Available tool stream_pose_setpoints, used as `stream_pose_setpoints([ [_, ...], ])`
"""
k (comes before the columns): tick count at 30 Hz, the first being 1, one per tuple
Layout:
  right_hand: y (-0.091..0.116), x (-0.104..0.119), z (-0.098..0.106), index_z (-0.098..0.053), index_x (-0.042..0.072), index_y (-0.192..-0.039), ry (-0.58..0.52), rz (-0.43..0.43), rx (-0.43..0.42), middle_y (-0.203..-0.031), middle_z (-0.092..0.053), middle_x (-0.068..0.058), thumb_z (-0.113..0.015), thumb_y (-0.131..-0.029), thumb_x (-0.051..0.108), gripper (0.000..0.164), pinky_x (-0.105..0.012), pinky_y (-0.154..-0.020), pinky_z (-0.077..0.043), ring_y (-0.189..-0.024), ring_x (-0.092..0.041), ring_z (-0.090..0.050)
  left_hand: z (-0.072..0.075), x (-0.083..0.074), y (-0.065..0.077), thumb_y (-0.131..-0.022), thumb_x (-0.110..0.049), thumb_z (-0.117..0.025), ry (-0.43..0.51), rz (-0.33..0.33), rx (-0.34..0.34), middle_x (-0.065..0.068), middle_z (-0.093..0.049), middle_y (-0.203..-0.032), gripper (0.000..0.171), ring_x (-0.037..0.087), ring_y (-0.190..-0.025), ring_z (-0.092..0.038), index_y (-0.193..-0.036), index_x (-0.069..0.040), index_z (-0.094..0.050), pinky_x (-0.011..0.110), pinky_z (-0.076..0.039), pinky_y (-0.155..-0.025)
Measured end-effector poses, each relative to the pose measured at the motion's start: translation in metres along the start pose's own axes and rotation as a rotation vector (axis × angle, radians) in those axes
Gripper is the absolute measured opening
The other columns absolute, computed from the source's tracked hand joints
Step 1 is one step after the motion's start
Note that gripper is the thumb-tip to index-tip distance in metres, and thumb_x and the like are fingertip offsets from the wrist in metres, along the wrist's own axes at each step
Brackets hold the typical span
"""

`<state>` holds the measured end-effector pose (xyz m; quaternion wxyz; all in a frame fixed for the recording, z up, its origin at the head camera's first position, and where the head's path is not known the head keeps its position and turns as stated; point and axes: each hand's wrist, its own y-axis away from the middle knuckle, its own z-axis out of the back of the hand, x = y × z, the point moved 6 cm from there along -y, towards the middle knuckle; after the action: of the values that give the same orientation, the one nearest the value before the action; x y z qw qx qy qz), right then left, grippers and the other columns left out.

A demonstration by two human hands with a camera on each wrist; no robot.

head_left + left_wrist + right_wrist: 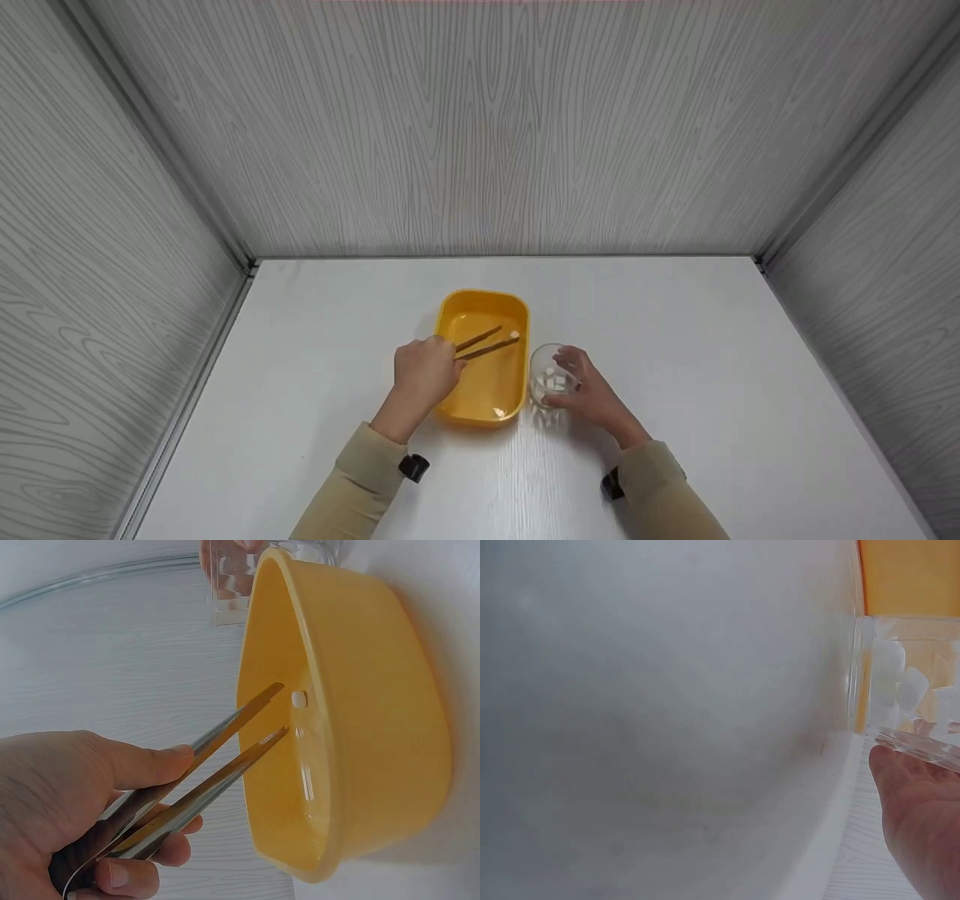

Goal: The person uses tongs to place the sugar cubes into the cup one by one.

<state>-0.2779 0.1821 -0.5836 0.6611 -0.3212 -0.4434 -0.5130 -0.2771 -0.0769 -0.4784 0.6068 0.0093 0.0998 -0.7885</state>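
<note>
Metal tongs (214, 784) are gripped in my left hand (426, 367), with thumb on one arm and fingers on the other. Their serrated tips stand apart, reaching down into a yellow basin (480, 386). One small white cube (299, 699) lies in the basin close to the tips, with nothing between them. My right hand (596, 394) holds a clear cup (541, 367) from its right side, thumb and fingers curved about it. Several white cubes (911, 690) lie inside the cup, which stands right beside the basin.
A white table (697, 360) carries the basin and cup. Grey wood-grain panels rise behind it (495, 135) and along the left (90, 247) and right (885, 225) sides.
</note>
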Motion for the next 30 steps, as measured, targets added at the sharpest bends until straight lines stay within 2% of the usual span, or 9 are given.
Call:
stream_pose_setpoints([
  [9,0.0,-0.001,-0.001,-0.027,0.005,-0.149,-0.026,0.003,0.024,-0.151,-0.038,-0.015,-0.085,-0.078,0.017,0.093,-0.06,-0.109,-0.023,-0.141,-0.034,-0.032,-0.008,-0.006,-0.009,-0.086,-0.037,-0.075,-0.065,-0.011,0.062,0.002,-0.055,-0.061,0.031,0.019,-0.05,-0.051,-0.079,-0.007,-0.073,0.035,-0.044,-0.046],
  [17,0.0,-0.001,0.0,-0.028,0.005,-0.149,-0.023,0.006,0.024,-0.15,-0.038,-0.015,-0.086,-0.077,0.018,0.093,-0.059,-0.109,-0.025,-0.14,-0.034,-0.033,-0.013,-0.011,-0.016,-0.088,-0.036,-0.073,-0.082,-0.002,0.111,0.001,-0.055,-0.063,0.028,0.018,-0.054,-0.05,-0.086,-0.008,-0.075,0.035,-0.045,-0.05],
  [23,0.0,0.0,0.0,-0.03,0.006,-0.147,0.002,0.009,0.016,-0.149,-0.041,-0.015,-0.086,-0.076,0.019,0.091,-0.058,-0.108,-0.027,-0.139,-0.034,-0.034,-0.015,-0.014,-0.018,-0.089,-0.032,-0.073,-0.099,-0.013,0.105,0.002,-0.057,-0.063,0.025,0.019,-0.053,-0.051,-0.084,-0.008,-0.074,0.036,-0.046,-0.049],
  [30,0.0,-0.001,0.0,-0.031,0.008,-0.146,-0.014,-0.001,0.016,-0.149,-0.041,-0.014,-0.087,-0.076,0.02,0.091,-0.059,-0.108,-0.026,-0.139,-0.032,-0.034,-0.016,-0.016,-0.018,-0.088,-0.03,-0.074,-0.109,-0.046,0.065,0.003,-0.059,-0.065,0.023,0.019,-0.055,-0.053,-0.082,-0.007,-0.075,0.037,-0.047,-0.05],
])
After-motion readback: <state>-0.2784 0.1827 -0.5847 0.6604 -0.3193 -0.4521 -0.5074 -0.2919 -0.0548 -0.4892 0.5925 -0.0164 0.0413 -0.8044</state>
